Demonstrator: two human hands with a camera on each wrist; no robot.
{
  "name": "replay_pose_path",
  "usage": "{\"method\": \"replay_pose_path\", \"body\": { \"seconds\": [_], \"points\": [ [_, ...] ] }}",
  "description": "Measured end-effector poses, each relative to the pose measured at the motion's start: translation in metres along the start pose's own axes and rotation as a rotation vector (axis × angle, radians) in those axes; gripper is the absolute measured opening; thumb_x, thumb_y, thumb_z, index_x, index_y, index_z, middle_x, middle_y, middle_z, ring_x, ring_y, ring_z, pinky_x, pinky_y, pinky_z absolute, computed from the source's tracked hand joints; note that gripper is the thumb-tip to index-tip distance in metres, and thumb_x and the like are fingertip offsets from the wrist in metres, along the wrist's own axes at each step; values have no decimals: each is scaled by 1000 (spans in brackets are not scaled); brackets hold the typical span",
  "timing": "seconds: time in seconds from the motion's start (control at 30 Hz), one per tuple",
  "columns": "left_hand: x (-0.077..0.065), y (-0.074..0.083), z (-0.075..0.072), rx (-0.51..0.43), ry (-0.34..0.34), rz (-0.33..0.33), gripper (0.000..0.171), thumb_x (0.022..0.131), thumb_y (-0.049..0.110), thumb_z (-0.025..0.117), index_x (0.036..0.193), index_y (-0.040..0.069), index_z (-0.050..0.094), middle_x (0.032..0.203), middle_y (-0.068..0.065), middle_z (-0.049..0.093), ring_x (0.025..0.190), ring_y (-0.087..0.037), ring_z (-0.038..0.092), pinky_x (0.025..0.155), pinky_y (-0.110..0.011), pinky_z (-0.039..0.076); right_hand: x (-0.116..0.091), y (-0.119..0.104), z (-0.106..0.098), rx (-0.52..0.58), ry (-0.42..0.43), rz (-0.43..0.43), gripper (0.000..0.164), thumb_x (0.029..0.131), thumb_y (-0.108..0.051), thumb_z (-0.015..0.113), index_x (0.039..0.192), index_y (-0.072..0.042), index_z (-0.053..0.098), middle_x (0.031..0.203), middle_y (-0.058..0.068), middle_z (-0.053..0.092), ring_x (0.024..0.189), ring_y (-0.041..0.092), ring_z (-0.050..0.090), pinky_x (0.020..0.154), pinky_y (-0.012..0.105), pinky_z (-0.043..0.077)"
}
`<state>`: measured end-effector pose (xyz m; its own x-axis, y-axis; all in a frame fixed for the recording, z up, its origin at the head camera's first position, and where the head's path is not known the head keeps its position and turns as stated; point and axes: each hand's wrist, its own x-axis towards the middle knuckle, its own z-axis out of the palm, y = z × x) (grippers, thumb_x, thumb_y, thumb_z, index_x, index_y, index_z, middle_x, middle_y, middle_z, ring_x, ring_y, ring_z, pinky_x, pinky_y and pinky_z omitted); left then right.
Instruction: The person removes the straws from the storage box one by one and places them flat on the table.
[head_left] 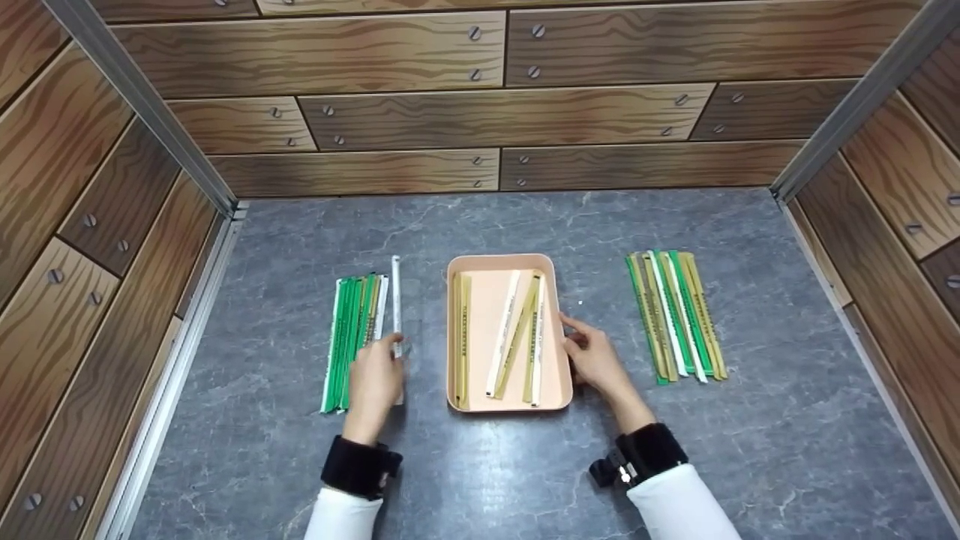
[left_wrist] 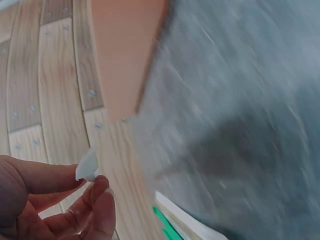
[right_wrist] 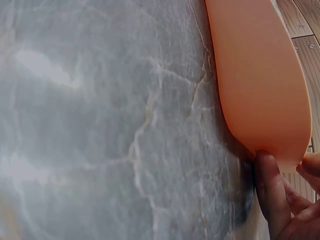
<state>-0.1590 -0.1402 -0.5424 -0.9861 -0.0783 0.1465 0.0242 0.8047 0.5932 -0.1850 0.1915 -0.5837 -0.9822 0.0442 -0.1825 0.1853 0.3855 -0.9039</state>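
My left hand (head_left: 377, 382) pinches a long white wrapped straw (head_left: 396, 292) between thumb and fingers, just right of the left row of wrapped straws (head_left: 349, 322). Up close in the left wrist view, the white wrapper end (left_wrist: 88, 166) shows between the fingertips. My right hand (head_left: 596, 358) holds the right side of a peach tray (head_left: 561, 375), its fingers at the outer wall (right_wrist: 262, 85) and rim. Inside the tray lie gold straws (head_left: 462, 337) at the left, and white and gold straws (head_left: 504, 334) at the right, some crossing.
Another row of green, gold and white wrapped straws (head_left: 675, 315) lies right of the tray. The grey marbled tabletop (head_left: 480, 465) is bounded by wood-patterned panels (head_left: 480, 120) at the back and both sides.
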Motion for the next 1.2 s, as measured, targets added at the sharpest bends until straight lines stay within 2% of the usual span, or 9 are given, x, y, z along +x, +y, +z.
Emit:
{"method": "replay_pose_path", "body": {
  "seconds": [0.3, 0.57, 0.87, 1.2],
  "points": [
    [3, -20, 0, 66, -63, -110, 35, 82, -11, 53, 111, -1, 71, 102, -24, 69, 86, -44, 66, 68, -55, 52, 0, 0, 0, -9, 0, 10, 48, 97, -1, 56, 143, -13, 53, 104, 22, 66, 66, 25, 65, 38, 35, 51],
    [7, -29, 3, 121, -82, -102, 32, 85, -11, 53, 108, -1, 72, 101, -26, 68, 87, -46, 65, 69, -57, 52, -1, 0, -1, 30, -20, 26, 48, 98, -2, 54, 145, -12, 50, 109, 24, 65, 71, 26, 65, 43, 38, 54],
    [8, -34, 6, 164, -105, -147, 27, 84, -10, 56, 98, 3, 75, 95, -26, 68, 83, -46, 65, 65, -57, 51, 0, 1, -1, 17, -13, 27, 48, 97, -2, 55, 144, -14, 51, 109, 23, 65, 70, 26, 64, 41, 37, 53],
    [7, -31, 5, 193, -89, -151, 18, 90, -2, 57, 94, 1, 74, 87, -25, 63, 78, -47, 64, 61, -58, 50, -1, 0, -1, -2, -9, 15, 47, 98, -3, 55, 144, -14, 52, 109, 23, 65, 70, 26, 65, 41, 37, 52]
  ]
}}
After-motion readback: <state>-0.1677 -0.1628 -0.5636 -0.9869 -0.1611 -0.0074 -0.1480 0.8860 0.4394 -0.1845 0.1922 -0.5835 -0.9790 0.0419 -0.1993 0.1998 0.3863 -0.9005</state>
